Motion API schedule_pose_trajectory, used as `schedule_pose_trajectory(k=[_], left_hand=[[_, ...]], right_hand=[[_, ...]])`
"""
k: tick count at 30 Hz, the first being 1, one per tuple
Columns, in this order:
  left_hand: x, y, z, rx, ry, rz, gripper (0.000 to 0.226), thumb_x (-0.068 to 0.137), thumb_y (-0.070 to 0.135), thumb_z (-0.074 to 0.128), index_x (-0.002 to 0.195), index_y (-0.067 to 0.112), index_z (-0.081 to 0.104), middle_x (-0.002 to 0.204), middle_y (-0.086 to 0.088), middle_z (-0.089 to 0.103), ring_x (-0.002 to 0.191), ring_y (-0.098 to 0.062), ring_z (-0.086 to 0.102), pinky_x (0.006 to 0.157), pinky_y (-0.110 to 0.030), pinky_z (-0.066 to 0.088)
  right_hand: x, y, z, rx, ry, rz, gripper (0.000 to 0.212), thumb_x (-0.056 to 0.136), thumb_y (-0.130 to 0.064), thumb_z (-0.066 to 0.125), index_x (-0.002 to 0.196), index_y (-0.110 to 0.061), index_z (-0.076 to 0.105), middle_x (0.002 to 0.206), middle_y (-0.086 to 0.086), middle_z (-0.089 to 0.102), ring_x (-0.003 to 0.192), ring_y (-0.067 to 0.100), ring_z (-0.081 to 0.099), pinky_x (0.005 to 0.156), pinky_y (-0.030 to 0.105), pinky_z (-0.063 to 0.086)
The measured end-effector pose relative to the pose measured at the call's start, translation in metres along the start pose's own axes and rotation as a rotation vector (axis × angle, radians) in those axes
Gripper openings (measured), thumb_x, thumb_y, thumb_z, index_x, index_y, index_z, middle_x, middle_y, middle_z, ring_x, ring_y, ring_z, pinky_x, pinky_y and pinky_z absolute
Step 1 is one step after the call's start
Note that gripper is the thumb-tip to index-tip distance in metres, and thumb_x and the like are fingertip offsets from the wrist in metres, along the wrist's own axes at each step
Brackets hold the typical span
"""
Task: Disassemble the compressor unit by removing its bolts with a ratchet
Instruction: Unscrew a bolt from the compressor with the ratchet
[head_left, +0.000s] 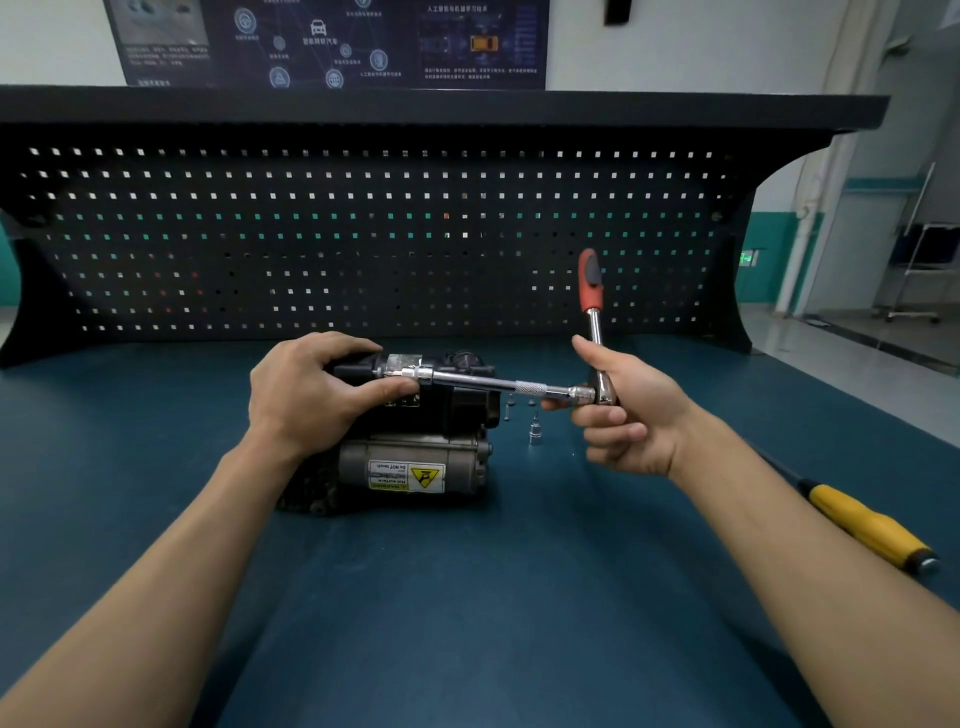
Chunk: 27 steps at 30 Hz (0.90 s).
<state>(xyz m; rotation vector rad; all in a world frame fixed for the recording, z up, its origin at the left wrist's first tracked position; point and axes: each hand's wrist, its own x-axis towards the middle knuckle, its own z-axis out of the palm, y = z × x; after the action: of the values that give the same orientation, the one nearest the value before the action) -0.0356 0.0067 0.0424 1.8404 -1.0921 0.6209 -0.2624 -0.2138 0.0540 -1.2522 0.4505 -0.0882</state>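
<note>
The black-and-grey metal compressor unit (415, 441) sat on the dark blue counter (467, 597), near the middle and close to the black perforated back panel (363, 234), its yellow hot-surface warning label (407, 476) facing the camera upside down. The left hand (306, 395) lay over the unit's upper left end, fingers (384, 388) closed around the socket end of the long chrome extension bar (488, 383). The right hand (623, 415) was clamped on the head of the red-handled chrome ratchet (592, 312), whose handle stood nearly upright above the fist. The bar ran almost level between the two hands, across the top of the unit.

The unit looked heavy and rigid, likely to stay put under moderate torque, though its rounded motor body could roll, so the steadying hand on top seemed well placed. The chrome bar looked slick; its knurled band near the ratchet offered the surer grip.

A small loose chrome socket (535, 432) and what looked like several removed bolts (511, 402) stood on the counter just right of the unit, beneath the bar, easily knocked over. A yellow-handled screwdriver (867, 525) lay well apart to the right, near the counter's edge. The back panel left little clearance behind the handle; the near counter was open.
</note>
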Motion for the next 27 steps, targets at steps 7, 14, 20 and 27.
schedule_pose_trajectory(k=[7, 14, 20, 27], left_hand=[[0.000, 0.000, 0.000, 0.012, 0.006, -0.013, 0.064, 0.052, 0.086, 0.063, 0.092, 0.037, 0.075, 0.083, 0.024, 0.068, 0.086, -0.003, 0.064, 0.077, -0.032, 0.050], [-0.001, -0.001, 0.000, 0.021, -0.001, 0.002, 0.063, 0.053, 0.087, 0.064, 0.093, 0.039, 0.072, 0.083, 0.029, 0.066, 0.085, 0.002, 0.062, 0.070, -0.023, 0.042], [-0.002, 0.000, 0.000, 0.006, -0.009, -0.008, 0.065, 0.051, 0.089, 0.063, 0.094, 0.041, 0.070, 0.085, 0.033, 0.065, 0.084, 0.008, 0.060, 0.070, -0.018, 0.040], [-0.001, -0.002, 0.001, -0.007, -0.005, -0.034, 0.067, 0.051, 0.092, 0.062, 0.094, 0.042, 0.070, 0.087, 0.034, 0.066, 0.086, 0.010, 0.061, 0.071, -0.018, 0.042]], right_hand=[[0.002, -0.002, -0.005, 0.098, -0.032, -0.026, 0.075, 0.093, -0.065, 0.044, 0.096, 0.003, 0.077, 0.039, -0.011, 0.032, 0.025, 0.001, 0.027, 0.033, 0.018, 0.022], [0.004, 0.000, -0.009, -0.215, 0.174, -0.183, 0.060, 0.066, -0.066, 0.074, 0.086, -0.010, 0.074, 0.051, -0.001, 0.046, 0.037, 0.008, 0.033, 0.039, 0.019, 0.028], [0.009, 0.007, -0.006, -0.500, 0.331, -0.698, 0.048, 0.061, -0.049, 0.085, 0.098, -0.020, 0.076, 0.070, 0.012, 0.069, 0.054, 0.018, 0.057, 0.045, 0.023, 0.044], [0.021, 0.016, -0.010, -1.015, 0.463, -1.241, 0.008, 0.084, -0.028, 0.080, 0.090, -0.023, 0.079, 0.074, -0.006, 0.067, 0.068, 0.006, 0.060, 0.067, 0.018, 0.046]])
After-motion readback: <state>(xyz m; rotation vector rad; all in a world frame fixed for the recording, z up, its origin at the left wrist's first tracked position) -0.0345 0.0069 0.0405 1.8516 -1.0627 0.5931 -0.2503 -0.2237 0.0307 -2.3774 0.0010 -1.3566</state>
